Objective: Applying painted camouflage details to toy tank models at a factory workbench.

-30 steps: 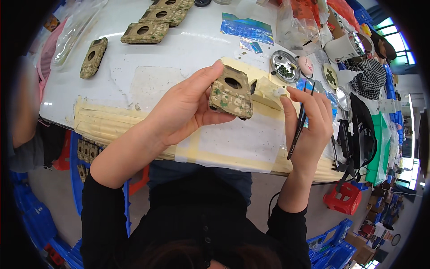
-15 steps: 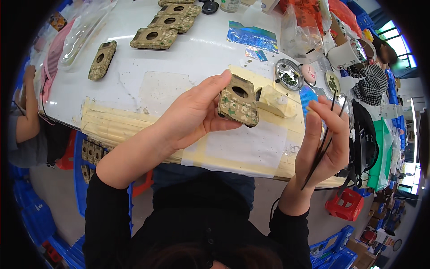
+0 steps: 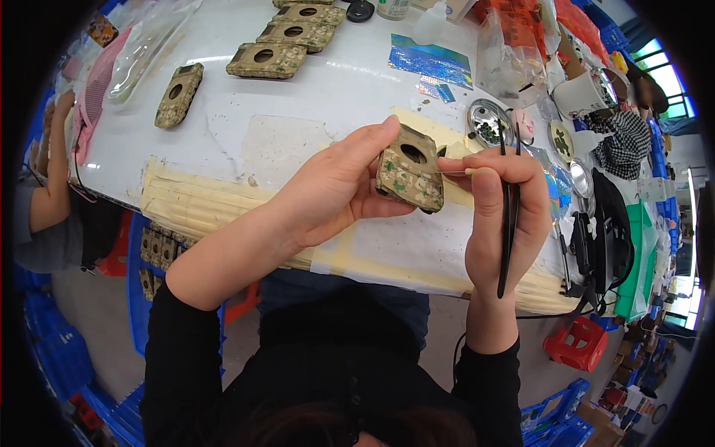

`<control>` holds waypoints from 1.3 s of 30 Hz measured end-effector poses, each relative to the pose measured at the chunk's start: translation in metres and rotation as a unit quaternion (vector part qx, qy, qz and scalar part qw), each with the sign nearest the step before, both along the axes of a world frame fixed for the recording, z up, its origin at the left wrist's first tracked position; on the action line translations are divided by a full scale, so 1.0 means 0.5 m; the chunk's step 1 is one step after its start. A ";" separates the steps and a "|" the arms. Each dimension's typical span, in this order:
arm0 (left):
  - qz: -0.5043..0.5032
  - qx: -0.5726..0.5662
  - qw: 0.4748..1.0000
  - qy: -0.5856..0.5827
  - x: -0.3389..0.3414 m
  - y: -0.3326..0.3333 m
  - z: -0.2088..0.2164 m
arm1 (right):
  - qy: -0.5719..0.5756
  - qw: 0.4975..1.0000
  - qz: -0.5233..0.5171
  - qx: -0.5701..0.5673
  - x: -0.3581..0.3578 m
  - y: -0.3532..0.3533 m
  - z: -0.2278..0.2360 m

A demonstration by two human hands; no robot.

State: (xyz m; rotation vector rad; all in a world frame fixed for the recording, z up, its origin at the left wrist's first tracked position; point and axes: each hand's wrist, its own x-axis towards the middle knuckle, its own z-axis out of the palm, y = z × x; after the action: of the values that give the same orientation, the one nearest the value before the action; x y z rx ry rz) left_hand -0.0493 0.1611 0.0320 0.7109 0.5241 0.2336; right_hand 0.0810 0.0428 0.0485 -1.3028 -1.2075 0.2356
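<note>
My left hand (image 3: pixel 335 186) is closed round a camouflage-painted model tank hull (image 3: pixel 408 183), thumb on its far edge and fingers beneath. The hull is tilted, with a round hole in its top. Close by on the right, my right hand (image 3: pixel 525 223) pinches a thin needle-like tool (image 3: pixel 451 173) with a pale end between thumb and forefinger. Its fine tip points at the hull's right side; whether it touches cannot be made out. Black tweezers (image 3: pixel 509 238) are also held in that hand, lying upright across the fingers, tips away from the hull.
More camouflage hulls (image 3: pixel 266 61) stand in a row at the back, with one hull (image 3: pixel 179 95) apart at left. Behind my right hand are a round metal tin (image 3: pixel 488 112) with dark green bits and shiny blue sheets (image 3: pixel 432 59). A person's arm (image 3: pixel 53 164) shows at far left.
My right hand has moved left to the hull, bringing the needle-like tool up against or near its side. The tweezers have swung more upright. My left hand still holds the hull.
</note>
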 end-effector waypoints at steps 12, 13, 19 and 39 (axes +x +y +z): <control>-0.001 0.009 1.000 -0.007 0.001 0.000 -0.003 | -0.005 1.000 0.015 -0.018 0.003 -0.002 0.000; 0.000 0.009 1.000 -0.006 0.001 0.000 -0.004 | -0.003 1.000 0.015 -0.019 0.002 -0.001 0.001; -0.001 0.013 1.000 -0.005 0.000 0.000 -0.003 | 0.033 0.999 0.018 -0.015 -0.001 0.000 0.000; 0.000 0.012 1.000 -0.010 0.000 0.001 -0.005 | 0.029 0.999 0.020 -0.011 0.001 0.001 -0.002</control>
State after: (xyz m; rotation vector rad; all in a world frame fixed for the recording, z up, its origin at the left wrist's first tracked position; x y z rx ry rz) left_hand -0.0494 0.1614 0.0295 0.7320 0.5033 0.2471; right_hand 0.0814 0.0432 0.0476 -1.2829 -1.1852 0.3145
